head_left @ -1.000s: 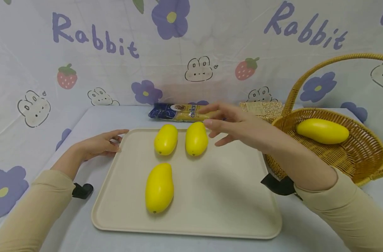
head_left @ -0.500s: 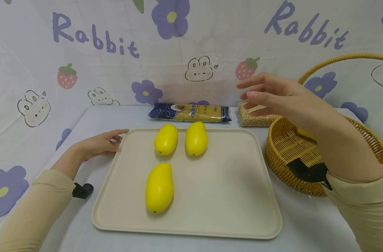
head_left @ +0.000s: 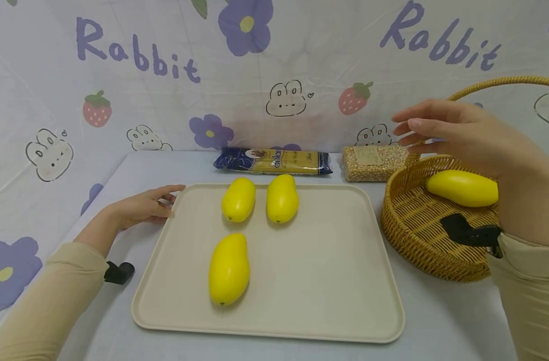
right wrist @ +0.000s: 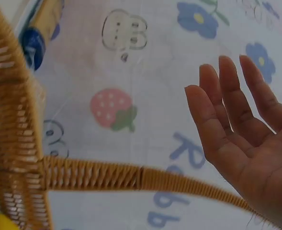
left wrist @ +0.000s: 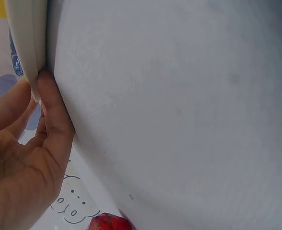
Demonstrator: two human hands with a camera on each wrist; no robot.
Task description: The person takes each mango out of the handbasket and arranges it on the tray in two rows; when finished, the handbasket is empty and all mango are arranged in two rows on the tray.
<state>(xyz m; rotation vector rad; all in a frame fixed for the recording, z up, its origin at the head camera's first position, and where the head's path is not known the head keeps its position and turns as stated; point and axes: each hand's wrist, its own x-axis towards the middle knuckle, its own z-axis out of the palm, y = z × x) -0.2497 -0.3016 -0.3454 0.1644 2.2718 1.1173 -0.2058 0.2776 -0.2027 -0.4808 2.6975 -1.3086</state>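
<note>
My left hand (head_left: 141, 208) pinches the rim of a beige tray (head_left: 319, 281) at its far left corner; in the left wrist view the thumb and fingers sit on either side of the tray edge (left wrist: 31, 43). Three yellow mangoes lie on the tray: two at the back, a left one (head_left: 238, 199) and a right one (head_left: 282, 199), and a front one (head_left: 229, 271). Above a wicker basket (head_left: 403, 245) hovers my right hand (head_left: 464, 133), fingers relaxed and holding nothing. Another mango (head_left: 459, 188) rests inside the basket, partly covered by the right wrist.
Behind the tray lies a pasta packet (head_left: 274, 161), with a clear bag of grains (head_left: 371, 164) to its right. The basket's tall handle (right wrist: 93, 173) arches up beside my right hand. A printed cloth (head_left: 319, 55) hangs at the back.
My right hand has moved right, from over the tray near the back right mango to above the basket. The left hand, tray and mangoes have stayed put.
</note>
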